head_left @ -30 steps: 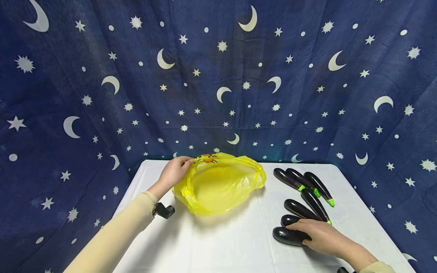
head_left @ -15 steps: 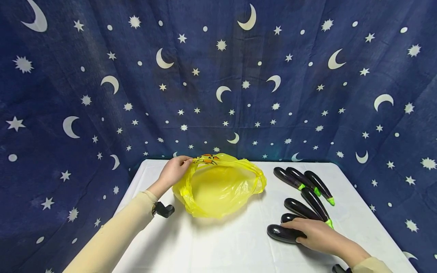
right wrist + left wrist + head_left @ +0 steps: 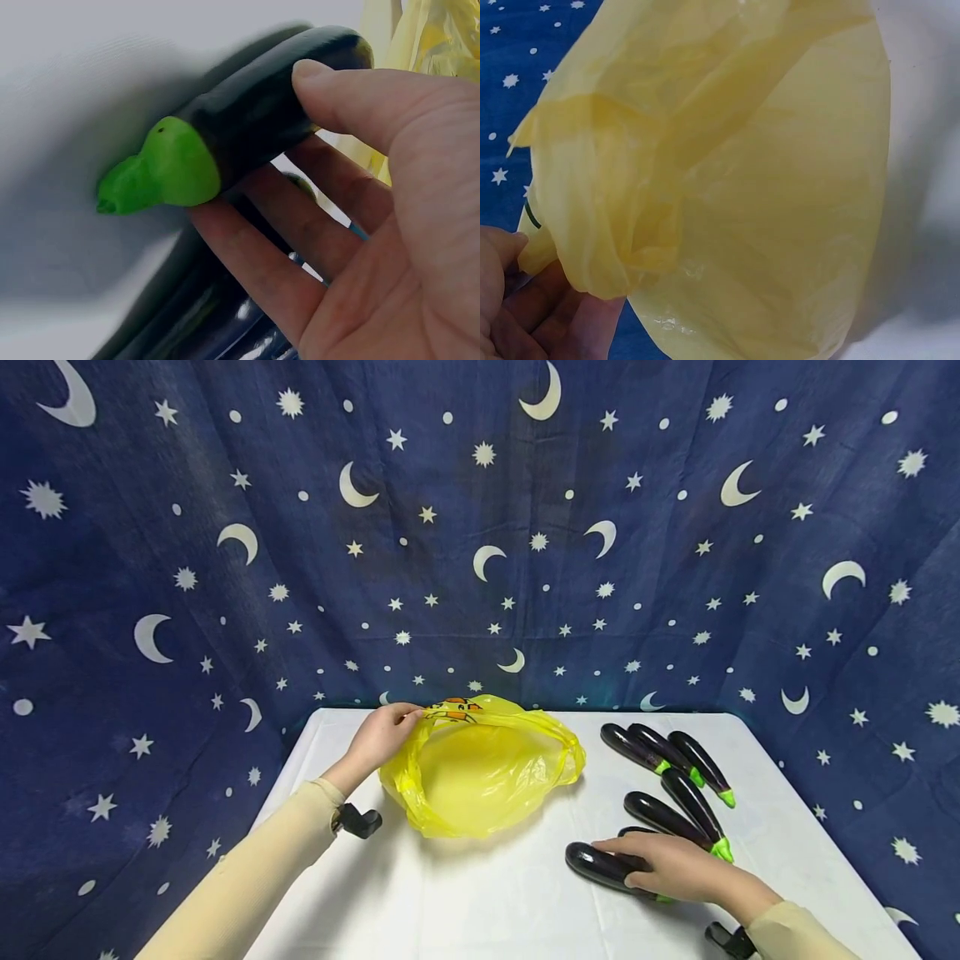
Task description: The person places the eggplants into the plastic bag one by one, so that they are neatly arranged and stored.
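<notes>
My left hand (image 3: 381,737) pinches the rim of a yellow plastic bag (image 3: 487,785), whose wide mouth faces me. In the left wrist view, thumb and fingers (image 3: 544,296) hold a bunched edge of the bag (image 3: 772,187). My right hand (image 3: 678,864) grips a dark purple eggplant (image 3: 592,862) near the table's front right. Seen from the right wrist, the thumb lies on one side of this eggplant (image 3: 255,109) and the fingers on the other; its green stem cap points away from the palm. Another eggplant (image 3: 636,831) is mostly hidden behind that hand.
Several more eggplants lie on the right of the white table (image 3: 517,902): one pair (image 3: 690,810) beside the right hand, and a group of three (image 3: 663,752) farther back. A blue curtain (image 3: 480,527) with moons and stars hangs behind the table.
My right hand has moved left with the gripped eggplant, which now lies apart from the others and nearer the bag. The left hand still holds the bag in the same place.
</notes>
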### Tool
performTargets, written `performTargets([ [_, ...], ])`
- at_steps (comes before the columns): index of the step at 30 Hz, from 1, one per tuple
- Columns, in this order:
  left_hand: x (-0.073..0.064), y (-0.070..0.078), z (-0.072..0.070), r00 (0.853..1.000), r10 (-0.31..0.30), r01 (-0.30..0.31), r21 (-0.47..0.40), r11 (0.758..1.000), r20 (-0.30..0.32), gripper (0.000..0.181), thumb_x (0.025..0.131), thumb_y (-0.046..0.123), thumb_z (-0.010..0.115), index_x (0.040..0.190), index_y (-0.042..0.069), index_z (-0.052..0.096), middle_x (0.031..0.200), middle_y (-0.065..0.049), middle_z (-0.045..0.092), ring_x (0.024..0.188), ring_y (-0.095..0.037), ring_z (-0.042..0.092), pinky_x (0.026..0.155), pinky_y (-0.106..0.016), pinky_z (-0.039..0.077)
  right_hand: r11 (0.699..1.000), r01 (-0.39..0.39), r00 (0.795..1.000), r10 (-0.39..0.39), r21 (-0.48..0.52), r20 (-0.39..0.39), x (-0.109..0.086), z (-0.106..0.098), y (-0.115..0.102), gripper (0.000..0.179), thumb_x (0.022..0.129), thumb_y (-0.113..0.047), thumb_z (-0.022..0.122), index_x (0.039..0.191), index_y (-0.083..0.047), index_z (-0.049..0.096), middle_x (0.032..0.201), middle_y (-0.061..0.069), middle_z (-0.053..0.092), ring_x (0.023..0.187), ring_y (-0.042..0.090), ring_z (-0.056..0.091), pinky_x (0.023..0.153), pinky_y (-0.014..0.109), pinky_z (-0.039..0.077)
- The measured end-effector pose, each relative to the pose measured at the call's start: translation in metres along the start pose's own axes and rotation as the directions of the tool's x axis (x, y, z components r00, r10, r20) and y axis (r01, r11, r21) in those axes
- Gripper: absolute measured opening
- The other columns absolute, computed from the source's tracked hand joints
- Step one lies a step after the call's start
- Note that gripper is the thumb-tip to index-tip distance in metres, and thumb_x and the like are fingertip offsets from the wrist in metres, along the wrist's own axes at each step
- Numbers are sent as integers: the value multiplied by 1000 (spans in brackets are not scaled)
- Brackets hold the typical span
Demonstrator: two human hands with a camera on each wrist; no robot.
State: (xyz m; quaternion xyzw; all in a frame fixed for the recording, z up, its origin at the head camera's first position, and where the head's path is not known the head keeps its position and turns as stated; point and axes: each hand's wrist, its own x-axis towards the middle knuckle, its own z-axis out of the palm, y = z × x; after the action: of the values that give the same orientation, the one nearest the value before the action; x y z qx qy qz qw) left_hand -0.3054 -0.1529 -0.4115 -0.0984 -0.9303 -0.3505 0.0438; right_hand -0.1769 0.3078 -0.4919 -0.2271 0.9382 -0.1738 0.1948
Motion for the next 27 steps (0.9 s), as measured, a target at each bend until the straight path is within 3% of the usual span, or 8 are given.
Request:
performTargets([
  [5, -1, -1, 1, 1000, 8, -8, -4, 1000, 8, 35, 107, 28, 55, 125, 4, 73, 122, -12, 72, 114, -31, 64, 104, -49, 49, 1000, 23, 999, -23, -5, 21, 5, -1, -6, 61, 92, -32, 76, 145, -50, 53, 116, -17, 65, 100, 6, 60, 81, 44, 54],
  [12, -1, 0, -1, 1000, 21, -21, -9, 1000, 9, 34, 107, 27, 55, 124, 4, 73, 121, -12, 72, 112, -30, 65, 102, -49, 50, 1000, -26, 998, 25, 12, 59, 7, 1, -7, 77, 84, -19, 81, 145, -54, 50, 115, -13, 64, 93, 7, 56, 79, 44, 53],
  [19, -2, 1, -3, 1000, 13, -12, -22, 1000, 20, 34, 106, 27, 55, 124, 4, 73, 121, -13, 72, 106, -28, 64, 99, -46, 52, 986, 23, 995, -38, 164, 90, 10, -1, -4, 79, 83, -14, 82, 149, -45, 50, 123, -9, 64, 104, 12, 60, 82, 40, 53],
  [27, -2, -1, -4, 999, 12, -10, -45, 999, 46, 34, 106, 27, 56, 125, 4, 73, 120, -12, 72, 98, -26, 61, 89, -41, 53, 934, 31, 982, -94, 356, 162, 20, -2, -3, 75, 85, -12, 80, 151, -33, 51, 120, -6, 63, 98, 17, 59, 80, 34, 51],
])
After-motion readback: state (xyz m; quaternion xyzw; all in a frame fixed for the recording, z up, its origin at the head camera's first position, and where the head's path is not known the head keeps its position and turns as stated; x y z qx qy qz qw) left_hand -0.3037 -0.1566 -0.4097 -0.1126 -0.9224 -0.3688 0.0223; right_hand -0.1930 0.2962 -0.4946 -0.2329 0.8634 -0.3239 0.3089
